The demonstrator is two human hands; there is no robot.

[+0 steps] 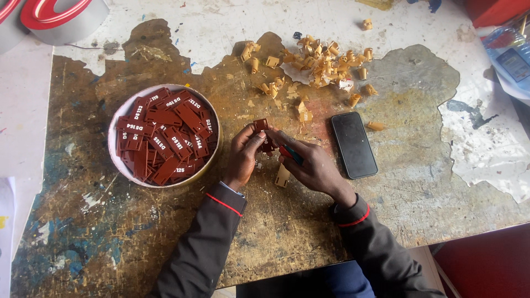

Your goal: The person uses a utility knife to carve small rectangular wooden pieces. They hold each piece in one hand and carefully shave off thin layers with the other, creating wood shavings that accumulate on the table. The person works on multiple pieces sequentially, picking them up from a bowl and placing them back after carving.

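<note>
My left hand (pixel 243 157) pinches a small dark red rectangular tag (pixel 260 124) between thumb and fingers at the middle of the worn table. My right hand (pixel 312 165) meets it from the right and grips a small tool with a red and blue handle (pixel 290 153), its tip hidden near the tag. A curl of tan backing (pixel 282 175) lies under my hands. To the left, a round white bowl (pixel 117 118) is filled with several matching dark red tags with white lettering (pixel 165 135).
A pile of tan peeled curls (pixel 320 63) is scattered at the back. A black phone (pixel 354 144) lies face up right of my hands. A red and white curved object (pixel 52 14) sits at the back left, plastic packaging (pixel 510 55) at the right edge.
</note>
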